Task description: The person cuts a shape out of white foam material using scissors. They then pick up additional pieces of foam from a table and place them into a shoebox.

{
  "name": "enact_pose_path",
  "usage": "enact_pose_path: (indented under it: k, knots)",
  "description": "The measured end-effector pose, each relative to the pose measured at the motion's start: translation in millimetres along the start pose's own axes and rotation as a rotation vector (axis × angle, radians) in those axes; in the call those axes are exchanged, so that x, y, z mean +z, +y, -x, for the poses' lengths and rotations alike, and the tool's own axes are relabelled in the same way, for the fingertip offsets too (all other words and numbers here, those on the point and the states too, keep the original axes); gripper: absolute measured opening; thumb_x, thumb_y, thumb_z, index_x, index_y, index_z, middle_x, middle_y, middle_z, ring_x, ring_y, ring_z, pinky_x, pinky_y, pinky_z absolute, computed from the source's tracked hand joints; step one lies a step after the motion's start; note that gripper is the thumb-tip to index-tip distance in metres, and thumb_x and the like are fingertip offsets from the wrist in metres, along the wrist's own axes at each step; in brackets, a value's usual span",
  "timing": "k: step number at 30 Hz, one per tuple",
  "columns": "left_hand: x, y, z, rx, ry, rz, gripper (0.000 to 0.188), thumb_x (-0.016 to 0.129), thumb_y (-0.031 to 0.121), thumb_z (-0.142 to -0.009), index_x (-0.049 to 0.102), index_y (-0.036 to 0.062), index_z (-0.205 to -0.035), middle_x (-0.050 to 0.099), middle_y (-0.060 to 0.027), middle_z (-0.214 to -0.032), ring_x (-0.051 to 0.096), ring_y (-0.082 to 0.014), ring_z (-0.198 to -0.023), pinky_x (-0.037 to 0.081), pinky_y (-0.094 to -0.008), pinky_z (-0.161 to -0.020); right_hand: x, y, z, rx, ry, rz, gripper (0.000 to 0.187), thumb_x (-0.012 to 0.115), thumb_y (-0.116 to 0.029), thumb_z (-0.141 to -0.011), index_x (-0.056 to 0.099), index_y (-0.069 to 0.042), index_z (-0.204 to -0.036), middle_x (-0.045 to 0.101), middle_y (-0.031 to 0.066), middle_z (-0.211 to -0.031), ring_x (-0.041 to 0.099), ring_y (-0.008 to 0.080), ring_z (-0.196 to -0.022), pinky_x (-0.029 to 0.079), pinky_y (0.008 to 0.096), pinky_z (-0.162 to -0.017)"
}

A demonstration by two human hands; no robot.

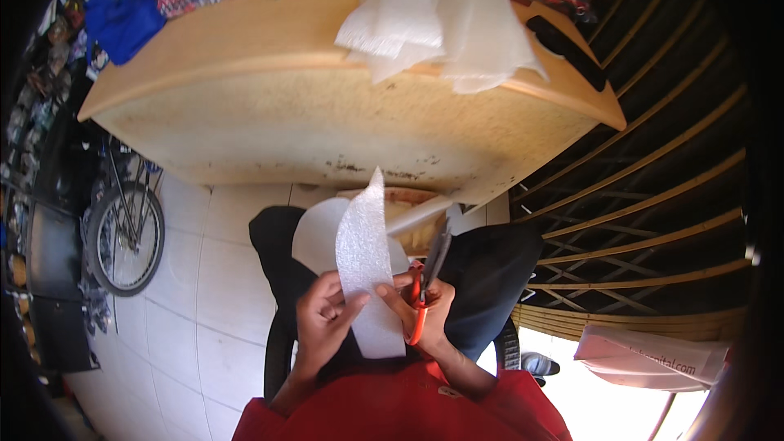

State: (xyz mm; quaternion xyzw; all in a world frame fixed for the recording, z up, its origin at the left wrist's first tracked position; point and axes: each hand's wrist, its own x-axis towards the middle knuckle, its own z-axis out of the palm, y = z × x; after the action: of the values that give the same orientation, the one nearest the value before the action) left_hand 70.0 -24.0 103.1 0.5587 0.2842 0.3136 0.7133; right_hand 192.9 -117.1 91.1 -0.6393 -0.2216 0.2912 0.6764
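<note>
The left hand (320, 322), fingers curled, pinches the white foam strip (365, 253) above the dark trousers (498, 265); the right hand (434, 310) grips its opposite edge and holds orange-handled scissors (420, 314), blades pointing away. Beyond, foam sheets (482, 24) overhang the tabletop (245, 37).

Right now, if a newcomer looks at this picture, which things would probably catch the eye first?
Probably first the white foam strip, low in the centre between the left hand and the right hand, with the orange-handled scissors held in the right one. Next, the white foam sheets overhanging the near edge of the wooden table, and the bicycle on the left.
</note>
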Motion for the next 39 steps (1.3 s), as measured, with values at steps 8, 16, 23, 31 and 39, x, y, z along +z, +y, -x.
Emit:
enact_pose_path:
  k: [8,16,23,31,39]
  knots:
    - [19.0,99.9,-57.6,0.372,0.070,-0.008,0.055,0.070,-0.006,-0.082,0.041,-0.0015,-0.129,0.068,-0.0162,-0.098,0.067,-0.0153,-0.088,0.052,-0.0226,-0.076,-35.5,-17.9,-14.2,-0.163,0.039,-0.266,0.018,0.067,-0.014,-0.090,0.067,0.003,-0.084,0.070,0.0111,-0.080,0.062,0.0107,-0.058,0.039,0.0192,-0.040]
    - [60.9,235.8,-239.1,0.784,0.044,-0.481,0.039,0.078,0.017,-0.080,0.063,-0.0014,-0.112,0.065,-0.0113,-0.103,0.061,-0.0168,-0.098,0.046,-0.0263,-0.089,-52.1,7.4,-2.4,0.110,0.075,-0.215,0.022,0.068,-0.019,-0.090,0.065,0.001,-0.081,0.068,0.0099,-0.073,0.057,0.0098,-0.051,0.038,0.0197,-0.037]
    - [103.9,185.4,-324.7,0.803,0.096,-1.055,0.035,0.074,0.033,-0.083,0.071,0.0035,-0.101,0.068,-0.0169,-0.108,0.066,-0.0281,-0.097,0.048,-0.0365,-0.089,-50.5,8.4,-0.2,0.164,0.046,-0.230,0.025,0.068,-0.021,-0.090,0.065,0.000,-0.077,0.067,0.0076,-0.069,0.055,0.0075,-0.049,0.038,0.0197,-0.038]
    - [15.9,149.8,-205.5,0.927,0.368,-0.667,0.035,0.057,0.037,-0.093,0.066,0.0029,-0.094,0.065,-0.0029,-0.082,0.053,-0.0137,-0.071,0.042,-0.0269,-0.066,-78.9,28.2,0.4,0.229,0.101,-0.033,0.031,0.069,-0.029,-0.089,0.068,-0.001,-0.077,0.061,0.0033,-0.058,0.048,0.0046,-0.042,0.035,0.0189,-0.038]
    - [-82.5,-14.9,-40.9,-0.472,0.394,-0.785,0.072,0.042,0.069,-0.091,0.063,0.0000,-0.094,0.062,-0.0101,-0.083,0.059,-0.0158,-0.063,0.046,-0.0290,-0.056,-55.7,111.6,-29.1,0.158,-0.186,0.497,0.032,0.078,-0.031,-0.079,0.070,-0.002,-0.092,0.068,0.0116,-0.072,0.069,0.0205,-0.071,0.051,0.0348,-0.070]
